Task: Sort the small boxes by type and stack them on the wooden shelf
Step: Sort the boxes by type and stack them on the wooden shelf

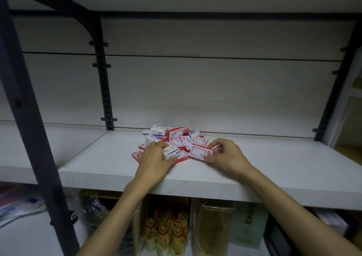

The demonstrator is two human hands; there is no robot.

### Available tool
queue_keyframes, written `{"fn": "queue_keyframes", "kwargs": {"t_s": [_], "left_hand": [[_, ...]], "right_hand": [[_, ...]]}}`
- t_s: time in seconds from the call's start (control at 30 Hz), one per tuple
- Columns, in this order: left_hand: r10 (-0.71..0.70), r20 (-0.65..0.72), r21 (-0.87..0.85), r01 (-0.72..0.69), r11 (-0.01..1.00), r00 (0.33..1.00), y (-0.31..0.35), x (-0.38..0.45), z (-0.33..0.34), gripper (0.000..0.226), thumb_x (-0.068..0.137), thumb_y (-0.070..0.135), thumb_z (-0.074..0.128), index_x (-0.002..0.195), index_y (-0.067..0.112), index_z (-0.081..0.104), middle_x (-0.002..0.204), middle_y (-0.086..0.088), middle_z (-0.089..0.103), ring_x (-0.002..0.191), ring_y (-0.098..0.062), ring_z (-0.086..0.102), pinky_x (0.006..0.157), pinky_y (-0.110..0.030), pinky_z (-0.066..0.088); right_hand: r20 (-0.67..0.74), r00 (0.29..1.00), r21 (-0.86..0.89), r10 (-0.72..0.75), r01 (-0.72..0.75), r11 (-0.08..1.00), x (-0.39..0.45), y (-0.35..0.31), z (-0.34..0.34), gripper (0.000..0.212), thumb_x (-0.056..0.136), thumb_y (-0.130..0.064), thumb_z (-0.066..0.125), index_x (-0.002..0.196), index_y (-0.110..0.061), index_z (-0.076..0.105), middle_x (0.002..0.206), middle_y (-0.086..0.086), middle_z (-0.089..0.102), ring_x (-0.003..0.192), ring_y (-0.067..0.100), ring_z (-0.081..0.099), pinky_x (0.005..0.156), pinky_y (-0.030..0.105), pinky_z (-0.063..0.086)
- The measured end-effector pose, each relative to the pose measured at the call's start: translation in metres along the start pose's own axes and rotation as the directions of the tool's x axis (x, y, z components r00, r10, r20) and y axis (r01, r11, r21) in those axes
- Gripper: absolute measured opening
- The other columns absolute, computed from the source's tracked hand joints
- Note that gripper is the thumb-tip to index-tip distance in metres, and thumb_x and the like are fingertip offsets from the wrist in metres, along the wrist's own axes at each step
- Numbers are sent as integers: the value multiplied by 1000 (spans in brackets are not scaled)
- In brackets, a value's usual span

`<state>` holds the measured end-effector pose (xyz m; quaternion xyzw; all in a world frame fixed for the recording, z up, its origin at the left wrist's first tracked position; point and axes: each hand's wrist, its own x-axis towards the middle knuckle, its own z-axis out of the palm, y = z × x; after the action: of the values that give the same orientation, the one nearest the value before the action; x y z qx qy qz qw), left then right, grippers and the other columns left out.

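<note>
A loose pile of small boxes [176, 136] lies on the pale wooden shelf [109, 163], near its back wall. Some are red and white, others white with blue print. My left hand [154, 158] grips a white box [171, 152] at the pile's front left. My right hand [225, 156] pinches a red and white box [199, 151] between thumb and fingers at the pile's front right. A flat red box [135, 155] lies partly under my left hand.
A dark metal post [29, 103] runs down the left foreground. A slotted black bracket [103, 83] stands on the back wall left of the pile. Below the shelf sit plastic-wrapped packages [168, 230]. Bare shelf surface spreads left and right of the pile.
</note>
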<state>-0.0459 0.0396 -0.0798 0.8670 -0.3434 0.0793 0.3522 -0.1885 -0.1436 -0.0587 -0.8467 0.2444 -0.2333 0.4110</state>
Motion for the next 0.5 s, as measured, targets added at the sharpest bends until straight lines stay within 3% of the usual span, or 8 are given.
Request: {"fn": "queue_keyframes", "kwargs": {"t_s": [0.1,0.17,0.3,0.4,0.5], "left_hand": [[153,-2,-153,-152,976,988,5,-5,-5,50,79,44,80,123,29,62,121,10,64,108,-6,59,93,-38,54],[233,18,-281,-218,935,972,14,-8,-8,48,77,39,83,120,33,63,118,13,65,104,-3,61,83,-24,55],[338,46,-419,-289,861,940,42,-9,0,50,79,32,83,126,34,66,121,12,67,100,-3,64,71,-8,49],[397,46,-471,-331,818,917,66,-17,15,49,81,36,81,127,36,65,119,14,67,87,-1,64,69,-11,48],[416,84,-500,-323,803,905,96,-32,35,48,83,34,79,129,35,62,117,17,62,87,-2,62,68,-15,52]], "right_hand": [[-21,997,398,74,-59,915,-14,-5,-10,27,81,2,78,106,1,67,83,17,75,69,34,74,75,46,64],[-56,995,522,80,-39,852,-26,-6,-20,22,86,6,71,106,11,65,83,21,72,66,31,69,70,38,63],[-101,989,600,105,-24,799,-52,-1,-42,7,94,1,62,100,4,63,94,23,72,70,27,73,68,28,62],[-151,981,570,119,-12,822,-73,13,-64,6,95,1,61,101,1,58,95,27,71,67,28,75,60,28,62],[-191,972,534,139,-16,845,-102,30,-94,11,96,1,61,106,5,58,100,30,72,68,30,75,63,30,63]]}}
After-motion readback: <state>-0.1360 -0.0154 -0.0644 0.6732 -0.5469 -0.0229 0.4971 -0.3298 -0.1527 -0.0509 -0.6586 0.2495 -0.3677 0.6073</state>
